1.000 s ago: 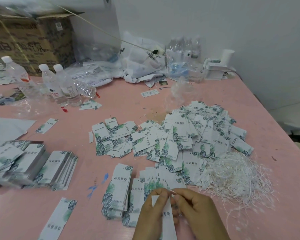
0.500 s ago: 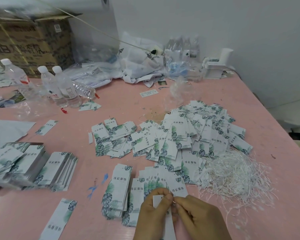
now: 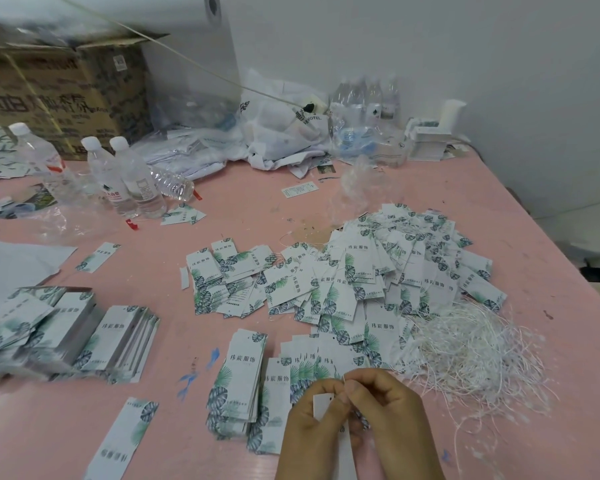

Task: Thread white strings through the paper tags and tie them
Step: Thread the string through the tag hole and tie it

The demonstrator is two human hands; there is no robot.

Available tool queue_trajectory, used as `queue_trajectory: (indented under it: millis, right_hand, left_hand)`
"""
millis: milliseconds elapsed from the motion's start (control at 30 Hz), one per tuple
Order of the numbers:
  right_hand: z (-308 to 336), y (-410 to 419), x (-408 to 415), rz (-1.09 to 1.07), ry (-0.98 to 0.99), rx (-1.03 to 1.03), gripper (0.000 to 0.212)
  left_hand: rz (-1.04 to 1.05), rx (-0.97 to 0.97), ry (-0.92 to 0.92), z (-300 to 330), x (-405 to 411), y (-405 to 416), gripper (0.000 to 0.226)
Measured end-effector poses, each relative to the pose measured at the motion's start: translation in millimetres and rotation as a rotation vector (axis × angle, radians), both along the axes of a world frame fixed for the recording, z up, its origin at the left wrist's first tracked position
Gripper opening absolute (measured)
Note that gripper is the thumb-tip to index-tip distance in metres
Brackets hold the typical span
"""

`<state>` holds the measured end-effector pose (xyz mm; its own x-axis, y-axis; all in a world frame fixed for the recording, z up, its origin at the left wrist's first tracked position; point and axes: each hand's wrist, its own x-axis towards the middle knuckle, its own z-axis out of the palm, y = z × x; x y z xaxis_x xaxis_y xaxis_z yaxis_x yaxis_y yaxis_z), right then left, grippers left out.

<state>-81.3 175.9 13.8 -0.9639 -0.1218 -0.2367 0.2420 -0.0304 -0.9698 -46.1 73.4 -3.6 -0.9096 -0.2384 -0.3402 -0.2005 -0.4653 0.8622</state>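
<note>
Low in the view, my left hand [image 3: 312,427] grips a white paper tag [image 3: 323,403] by its top end, where a small punched hole shows. My right hand [image 3: 392,420] pinches a thin white string [image 3: 344,378] right beside that hole; the string's tip pokes up between my fingertips. Just beyond my hands lie short stacks of leaf-printed tags [image 3: 243,372]. A loose tangle of white strings [image 3: 471,355] spreads to the right. Behind it sits a large heap of tags [image 3: 378,271], thin threads running among them.
A pink table [image 3: 551,393] carries everything. Taller tag stacks [image 3: 111,341] stand at the left, and a single tag [image 3: 122,441] lies near the front edge. Water bottles [image 3: 125,174], a cardboard box [image 3: 59,88], plastic bags [image 3: 284,129] and a white holder [image 3: 433,136] line the back.
My hands have drawn slightly down and toward me with the tag. The string end now sits at the tag's hole, pinched closer between both hands.
</note>
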Motion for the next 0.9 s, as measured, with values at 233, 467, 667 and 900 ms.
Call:
queue_trajectory:
  millis: [233, 467, 667, 900]
  right_hand:
    - [-4.0, -1.2, -0.3, 0.005, -0.049, -0.084, 0.022]
    - [-8.7, -2.6, -0.3, 0.006, -0.05, -0.053, 0.018]
    - [-12.4, -0.1, -2.2, -0.068, -0.046, -0.153, 0.006]
    - [-1.4, 14.2, -7.7, 0.023, -0.06, -0.106, 0.018]
  left_hand:
    - [0.002, -0.003, -0.003, -7.9, 0.9, -0.3, 0.018]
    - [-0.015, -0.104, -0.016, -4.6, 0.5, 0.9, 0.013]
    - [0.013, -0.072, 0.003, -2.6, 1.0, -1.0, 0.007]
    - [0.045, 0.035, -0.062, -7.5, 0.9, -3.9, 0.037]
